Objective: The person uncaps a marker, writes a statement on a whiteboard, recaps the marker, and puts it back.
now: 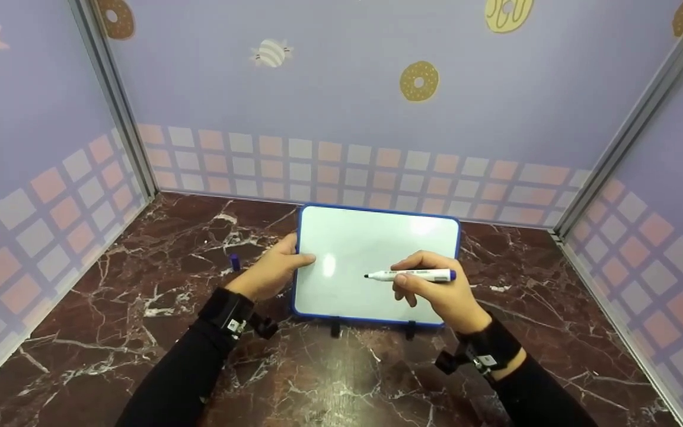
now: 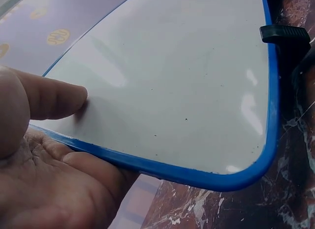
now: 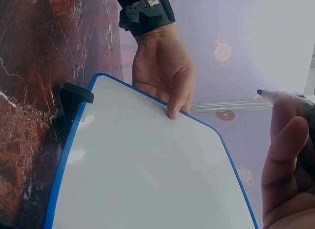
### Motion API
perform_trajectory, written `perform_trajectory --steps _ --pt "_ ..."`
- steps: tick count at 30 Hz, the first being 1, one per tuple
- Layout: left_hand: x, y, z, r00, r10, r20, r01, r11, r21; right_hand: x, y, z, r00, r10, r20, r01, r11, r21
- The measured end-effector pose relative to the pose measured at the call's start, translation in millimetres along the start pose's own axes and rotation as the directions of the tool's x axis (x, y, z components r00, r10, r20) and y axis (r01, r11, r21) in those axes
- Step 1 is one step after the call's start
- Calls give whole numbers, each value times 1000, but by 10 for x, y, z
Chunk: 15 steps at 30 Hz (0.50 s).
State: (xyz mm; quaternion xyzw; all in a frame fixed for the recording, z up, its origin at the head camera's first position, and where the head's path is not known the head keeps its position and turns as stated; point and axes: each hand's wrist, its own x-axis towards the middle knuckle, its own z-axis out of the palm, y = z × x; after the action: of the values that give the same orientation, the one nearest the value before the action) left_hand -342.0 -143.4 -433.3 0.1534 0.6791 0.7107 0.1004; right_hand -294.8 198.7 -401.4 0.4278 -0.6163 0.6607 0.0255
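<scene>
A small whiteboard [image 1: 353,243] with a blue frame stands tilted on the table, its lower edge set in two black clips [image 1: 335,327]. My left hand [image 1: 273,267] grips its left edge, thumb on the white face and fingers behind; the left wrist view shows the thumb [image 2: 59,98] lying on the surface. My right hand [image 1: 436,290] pinches a white marker [image 1: 430,275] with a blue end. Its dark tip is uncapped and points left, in front of the board. In the right wrist view the marker [image 3: 283,95] stands apart from the board. The white face shows only tiny specks.
A blue marker cap [image 1: 235,262] stands on the dark red marbled table [image 1: 158,332], left of my left hand. Patterned lilac walls [image 1: 341,89] enclose the table at the back and both sides, with metal posts [image 1: 119,107] at the corners.
</scene>
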Motion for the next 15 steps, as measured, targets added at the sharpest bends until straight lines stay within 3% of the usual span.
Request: perform_trajectory --steps 15 --pt "10 -31 50 998 0 62 3 999 -51 -5 21 2 1000 3 0 -3 1000 -2"
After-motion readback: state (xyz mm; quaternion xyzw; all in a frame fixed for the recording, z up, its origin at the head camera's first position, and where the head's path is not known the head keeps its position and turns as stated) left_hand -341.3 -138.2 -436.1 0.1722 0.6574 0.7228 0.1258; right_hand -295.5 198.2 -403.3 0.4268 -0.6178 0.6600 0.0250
